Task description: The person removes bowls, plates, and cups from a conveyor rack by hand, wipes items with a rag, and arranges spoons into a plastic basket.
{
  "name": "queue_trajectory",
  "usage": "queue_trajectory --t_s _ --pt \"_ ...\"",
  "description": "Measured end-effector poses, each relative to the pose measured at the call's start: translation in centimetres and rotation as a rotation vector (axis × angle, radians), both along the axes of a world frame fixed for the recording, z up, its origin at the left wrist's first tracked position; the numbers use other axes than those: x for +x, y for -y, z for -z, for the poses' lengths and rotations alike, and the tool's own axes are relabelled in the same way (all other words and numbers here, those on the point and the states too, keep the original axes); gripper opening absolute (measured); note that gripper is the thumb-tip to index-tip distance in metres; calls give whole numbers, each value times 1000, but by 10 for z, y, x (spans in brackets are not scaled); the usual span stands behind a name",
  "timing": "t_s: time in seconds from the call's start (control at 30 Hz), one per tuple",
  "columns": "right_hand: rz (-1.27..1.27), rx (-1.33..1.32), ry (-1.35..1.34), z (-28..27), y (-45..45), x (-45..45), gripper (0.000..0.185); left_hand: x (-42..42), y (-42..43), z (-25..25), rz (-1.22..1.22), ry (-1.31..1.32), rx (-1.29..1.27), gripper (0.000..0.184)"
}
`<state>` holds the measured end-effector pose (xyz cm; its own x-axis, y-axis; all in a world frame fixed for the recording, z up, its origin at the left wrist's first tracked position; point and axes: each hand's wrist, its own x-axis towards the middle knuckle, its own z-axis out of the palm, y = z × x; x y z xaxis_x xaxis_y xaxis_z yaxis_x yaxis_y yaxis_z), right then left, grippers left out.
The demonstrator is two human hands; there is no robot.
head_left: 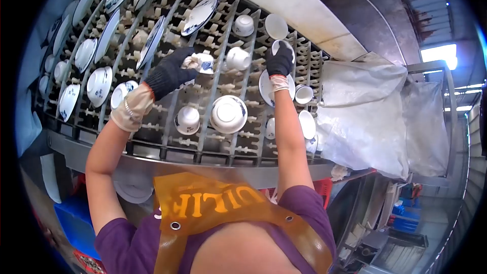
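Observation:
My left hand (172, 73), in a dark glove over a pale one, is closed around a small white-and-blue piece (205, 64) with something beige beside it, above the rack's middle. My right hand (280, 62), gloved the same way, has its fingers on a small white bowl (282, 46) near the rack's right part. Under the right wrist lies a white plate (266, 87). Between the hands a white cup (238, 59) sits on the pegs. Nearer me are an upturned white bowl (229, 114) and another cup (187, 120).
The pegged rack (203, 147) spans the view, with several patterned plates (99, 80) standing at the left. A metal rail (132, 153) runs along its near edge. Translucent plastic sheeting (362, 111) hangs at the right. A blue crate (76, 226) is at lower left.

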<state>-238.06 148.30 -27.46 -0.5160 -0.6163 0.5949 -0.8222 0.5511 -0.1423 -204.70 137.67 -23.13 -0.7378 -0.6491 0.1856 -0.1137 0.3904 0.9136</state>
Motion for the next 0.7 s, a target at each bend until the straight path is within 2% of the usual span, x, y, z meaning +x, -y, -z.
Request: queue_trajectory --t_s 0.03,0.07,0.1,0.13,0.2,0.23,0.27,0.33,0.4,0.47,0.53,0.6,0.63,0.67,0.7 --pt "-28 123 14 28 -6 -23 48 -14 9 12 1 23 -112 44" --pt "-5 402 314 0 -5 -21 46 -23 16 16 1 46 -224 42" --pt "-48 347 310 -7 -8 -23 44 -34 18 -2 89 301 -8 61" --pt "-98 292 300 -15 -7 -28 42 -41 18 -11 118 339 136 55" --pt "-181 101 734 -34 -9 -44 37 -53 28 10 229 348 121 48" --pt "-298 -175 1033 -38 -11 -41 32 -65 43 42 373 524 7 43" --pt "-316 -338 1418 -44 -11 -41 33 -54 31 34 217 337 -202 34" --pt "-366 -296 1471 -40 -6 -53 29 -52 23 4 239 417 -206 27" --pt "-161 60 641 -19 10 -69 24 -52 18 4 271 421 -216 24" --pt "-381 59 38 -17 23 -68 27 -49 13 6 292 427 -232 22" --pt "-381 63 -48 2 38 -83 27 -47 6 7 179 388 -288 21" --pt "-361 338 39 6 53 -93 28 -46 10 17 181 388 -279 23" --pt "-388 345 173 5 59 -100 31 -43 11 19 195 325 -278 23" --pt "-399 341 172 1 60 -103 31 -41 10 19 206 262 -274 24" --pt "-323 169 372 -5 59 -106 31 -40 7 20 168 295 -283 21"
